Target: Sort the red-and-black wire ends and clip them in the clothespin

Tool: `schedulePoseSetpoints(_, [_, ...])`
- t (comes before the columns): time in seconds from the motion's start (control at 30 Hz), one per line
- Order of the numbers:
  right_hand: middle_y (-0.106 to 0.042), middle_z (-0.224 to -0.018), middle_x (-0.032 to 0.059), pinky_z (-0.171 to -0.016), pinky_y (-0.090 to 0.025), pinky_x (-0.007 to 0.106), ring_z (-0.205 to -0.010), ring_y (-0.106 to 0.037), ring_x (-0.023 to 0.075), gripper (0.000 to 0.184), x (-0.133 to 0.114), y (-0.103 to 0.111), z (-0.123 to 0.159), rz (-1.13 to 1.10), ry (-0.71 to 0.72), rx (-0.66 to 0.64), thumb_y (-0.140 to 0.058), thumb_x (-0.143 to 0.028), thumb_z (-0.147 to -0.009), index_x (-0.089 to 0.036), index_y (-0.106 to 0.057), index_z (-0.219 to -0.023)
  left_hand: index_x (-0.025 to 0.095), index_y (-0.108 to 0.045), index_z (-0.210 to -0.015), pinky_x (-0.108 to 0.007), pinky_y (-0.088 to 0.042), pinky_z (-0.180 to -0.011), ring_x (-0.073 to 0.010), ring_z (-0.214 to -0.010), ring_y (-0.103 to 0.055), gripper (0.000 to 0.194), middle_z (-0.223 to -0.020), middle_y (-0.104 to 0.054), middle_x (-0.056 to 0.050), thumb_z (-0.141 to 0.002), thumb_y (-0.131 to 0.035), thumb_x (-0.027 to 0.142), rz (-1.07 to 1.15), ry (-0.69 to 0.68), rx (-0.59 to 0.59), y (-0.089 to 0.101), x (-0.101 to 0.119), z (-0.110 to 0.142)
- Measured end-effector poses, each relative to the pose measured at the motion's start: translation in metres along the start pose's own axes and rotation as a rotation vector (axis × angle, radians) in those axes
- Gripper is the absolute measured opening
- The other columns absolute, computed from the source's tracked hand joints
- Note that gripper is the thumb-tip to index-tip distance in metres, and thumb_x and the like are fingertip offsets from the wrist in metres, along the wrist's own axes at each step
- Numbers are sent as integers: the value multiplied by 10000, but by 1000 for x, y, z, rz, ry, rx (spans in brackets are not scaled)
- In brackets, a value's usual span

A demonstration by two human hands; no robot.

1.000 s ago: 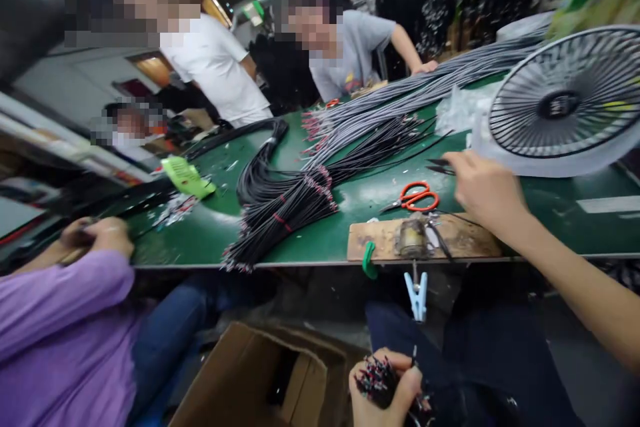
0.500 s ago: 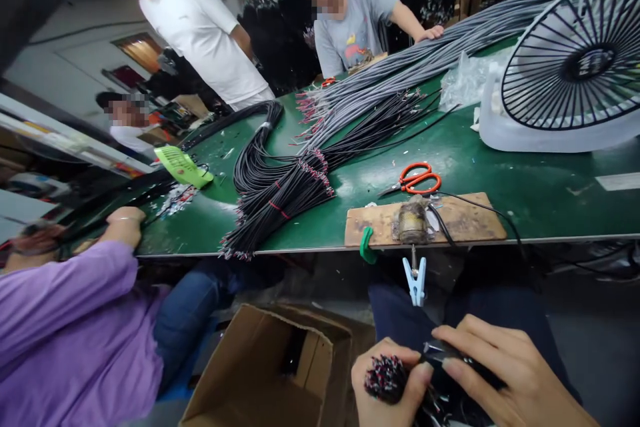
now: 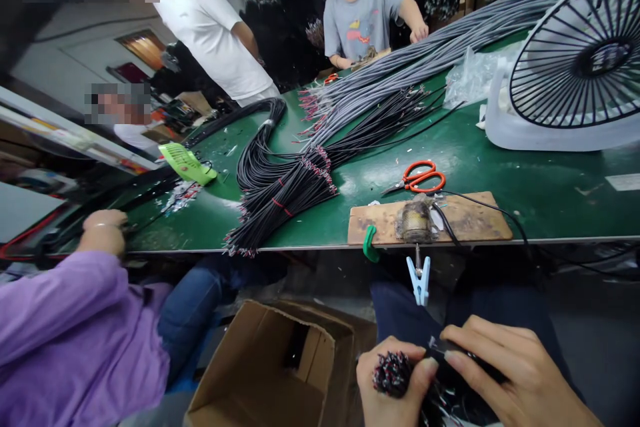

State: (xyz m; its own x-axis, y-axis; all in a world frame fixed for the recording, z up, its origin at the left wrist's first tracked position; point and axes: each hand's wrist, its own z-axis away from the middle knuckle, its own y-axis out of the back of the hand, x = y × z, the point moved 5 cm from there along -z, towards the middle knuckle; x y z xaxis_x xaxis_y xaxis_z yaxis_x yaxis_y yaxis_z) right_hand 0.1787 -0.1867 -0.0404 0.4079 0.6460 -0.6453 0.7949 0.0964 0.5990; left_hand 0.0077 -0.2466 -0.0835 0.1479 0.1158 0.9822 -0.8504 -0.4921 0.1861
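My left hand (image 3: pixel 387 383) is wrapped round a bundle of thin black cables (image 3: pixel 393 374), whose red and white stripped ends point up at me. Just to its right, my right hand (image 3: pixel 505 363) is closed, with a black cable (image 3: pixel 470 357) between thumb and fingers; its far part is hidden by the hand. A small pale wire end shows between the two hands. More loose wire ends hang below the left hand. Ahead of them, a blue clothes peg (image 3: pixel 419 280) sits on the shaft of a small motor (image 3: pixel 417 223) mounted on a wooden board (image 3: pixel 480 220).
Orange-handled scissors (image 3: pixel 424 177) lie behind the board on the green table (image 3: pixel 545 193). Black cable bundles (image 3: pixel 280 193) and grey cables (image 3: pixel 440 47) lie further left and back. A fan (image 3: pixel 595 60) stands at right. An open cardboard box (image 3: pixel 265 373) is at lower left. Co-workers are nearby.
My hands stay close together, holding the bundle and cable. The purple-sleeved person's hand has moved left. Across the table, the person in grey has shifted and raised a hand slightly off the cables.
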Motion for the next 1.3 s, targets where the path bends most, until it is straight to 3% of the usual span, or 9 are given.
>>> schedulePoseSetpoints(0.27, [-785, -752, 47, -563, -598, 206, -659, -757, 192, 220, 17, -3, -3, -224, -167, -82, -615, -355, -942, -240, -799, -907, 177, -639, -763, -196, -443, -384, -132, -363, -600, 442, -481, -651, 5, -640, -865, 537, 461, 426, -297, -15, -19, 10])
schedulePoseSetpoints(0.43, [-693, -604, 21, -388, -505, 173, -453, -647, 141, 174, 17, -10, -10, -408, -288, -32, -770, -328, -778, -195, -815, -881, 180, -709, -647, -256, -512, -494, -162, -478, -633, 328, -582, -688, -26, -652, -868, 467, 210, 116, -190, -11, -1, -2])
schedulePoseSetpoints(0.57, [-680, -516, 16, -345, -451, 165, -372, -596, 121, 185, 8, -15, -12, -377, -293, 21, -638, -109, -738, -179, -808, -748, 210, -763, -593, -252, -483, -548, -167, -514, -619, 139, -545, -696, -20, -661, -861, 283, 32, -61, -110, -11, 11, -6])
schedulePoseSetpoints(0.7, [-758, -635, 45, -419, -521, 162, -484, -693, 152, 274, 9, -19, -5, -394, -370, -2, -574, -70, -705, -190, -812, -767, 212, -776, -603, -237, -471, -549, -162, -518, -627, 91, -557, -707, -15, -646, -855, 225, 44, -30, -130, -12, 8, -6])
schedulePoseSetpoints(0.9, [-707, -565, 18, -431, -483, 182, -478, -648, 143, 200, 18, -21, -3, -394, -444, -118, -596, -98, -739, -168, -781, -710, 160, -744, -682, -243, -508, -532, -159, -516, -640, 293, -567, -689, -29, -666, -875, 420, 167, 196, -233, -13, -9, -2])
schedulePoseSetpoints(1.0, [-693, -574, 6, -430, -430, 187, -474, -608, 123, 202, 19, -19, -11, -404, -348, -210, -582, -89, -798, -170, -754, -729, 137, -709, -757, -211, -483, -442, -122, -429, -608, 414, -536, -674, -19, -671, -857, 514, 360, 411, -402, -21, -12, 0])
schedulePoseSetpoints(1.1, [-670, -602, 4, -498, -420, 232, -511, -592, 124, 227, 10, -10, -22, -329, -38, -229, -537, -102, -902, -188, -742, -855, 132, -653, -753, -163, -417, -367, -80, -349, -534, 437, -477, -643, -1, -640, -885, 485, 474, 542, -544, -28, -12, -2])
schedulePoseSetpoints(1.2, [-637, -570, 9, -471, -348, 292, -489, -544, 145, 241, -11, 6, -23, -89, 451, -119, -482, -138, -977, -171, -721, -976, 160, -589, -720, -147, -320, -290, -53, -270, -417, 473, -399, -579, 41, -547, -929, 439, 590, 628, -634, -35, -16, -4])
schedulePoseSetpoints(1.3, [-644, -585, -15, -485, -322, 326, -489, -523, 150, 227, -12, 24, -21, 198, 612, 45, -558, -109, -954, -249, -705, -1054, 151, -598, -737, -140, -320, -318, -41, -302, -423, 449, -427, -577, 47, -572, -934, 400, 565, 626, -602, -38, -21, -7])
